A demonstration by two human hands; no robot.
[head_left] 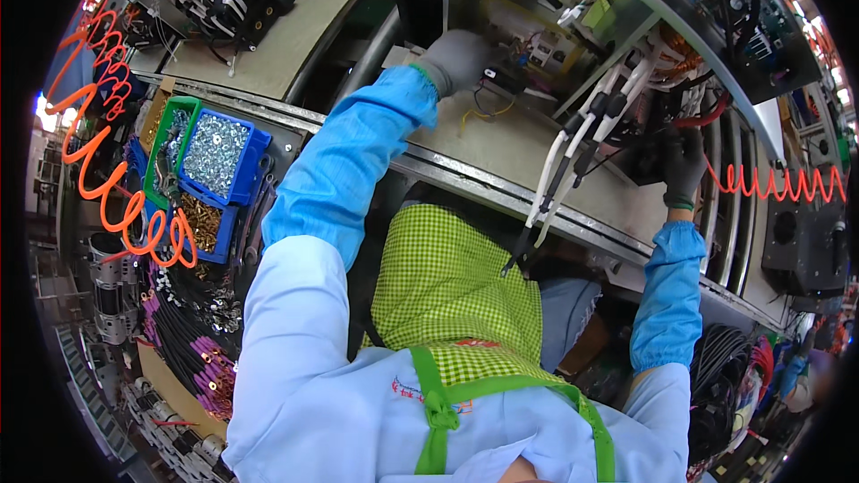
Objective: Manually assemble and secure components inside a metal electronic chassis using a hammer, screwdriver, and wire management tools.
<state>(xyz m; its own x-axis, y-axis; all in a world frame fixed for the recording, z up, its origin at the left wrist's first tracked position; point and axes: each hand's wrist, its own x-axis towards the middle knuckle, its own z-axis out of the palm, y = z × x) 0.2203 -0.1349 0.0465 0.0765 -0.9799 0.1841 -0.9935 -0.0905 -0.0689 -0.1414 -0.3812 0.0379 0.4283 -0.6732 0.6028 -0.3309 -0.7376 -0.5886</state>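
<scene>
My left hand (458, 61), in a grey glove and blue sleeve cover, reaches into the open metal housing (667, 2) at its lower left. Its fingertips are dark and hard to make out beside a small black part (490, 74) with thin yellow wires. Farther right, my right hand (684, 161), also gloved in grey, is closed by a dark part at the housing's right side, under a thick red cable (707, 114). What it grips is hidden. Between my hands, several white cables (577, 139) with black sleeves hang from the housing over the bench edge.
A blue bin of silvery fasteners (216, 154), a green bin (170, 148) and a bin of brass-coloured pieces (204, 222) stand left. Orange coiled hoses (98, 192) hang at both sides. Another wired unit (246, 0) sits far left. Metal rollers (729, 206) lie right.
</scene>
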